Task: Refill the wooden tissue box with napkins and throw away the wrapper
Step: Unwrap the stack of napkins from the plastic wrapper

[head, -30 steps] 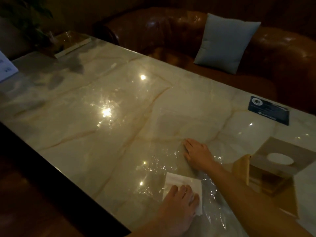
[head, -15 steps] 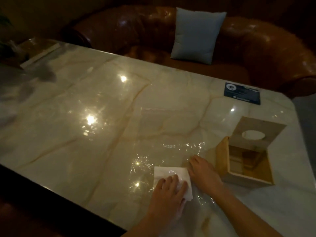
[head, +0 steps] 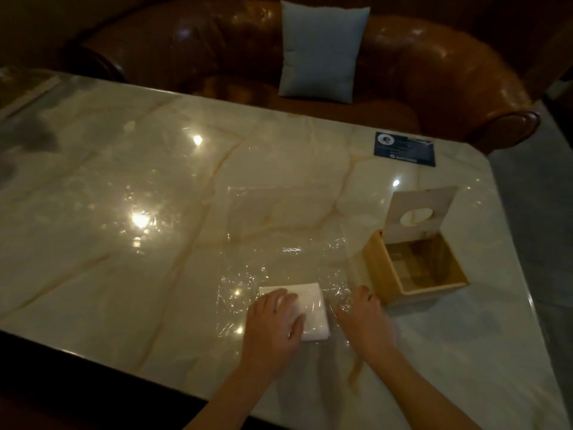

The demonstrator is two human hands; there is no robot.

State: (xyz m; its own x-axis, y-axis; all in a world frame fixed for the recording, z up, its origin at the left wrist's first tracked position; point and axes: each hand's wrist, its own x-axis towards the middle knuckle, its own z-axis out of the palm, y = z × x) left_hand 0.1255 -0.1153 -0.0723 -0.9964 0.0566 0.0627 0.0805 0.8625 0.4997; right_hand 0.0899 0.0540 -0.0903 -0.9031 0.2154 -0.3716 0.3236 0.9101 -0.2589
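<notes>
Here the left hand (head: 273,324) lies flat, fingers (head: 279,297) spread and pressing on the napkins (head: 310,308), a white square stack near the front edge of the bench (head: 124,243). The right hand (head: 364,318) rests just beside the stack, fingers (head: 362,294) curled down onto the clear wrapper (head: 279,262); whether they pinch the film I cannot tell. The wrapper lies crinkled and spread under and around the napkins, reaching back across the marble. Right of the hands stands the box (head: 415,268), lid (head: 418,212) tipped up, its inside bare of napkins. Behind it lies a dark card (head: 404,148); beyond the bench, a sofa (head: 434,72) with a pillow (head: 321,52).
</notes>
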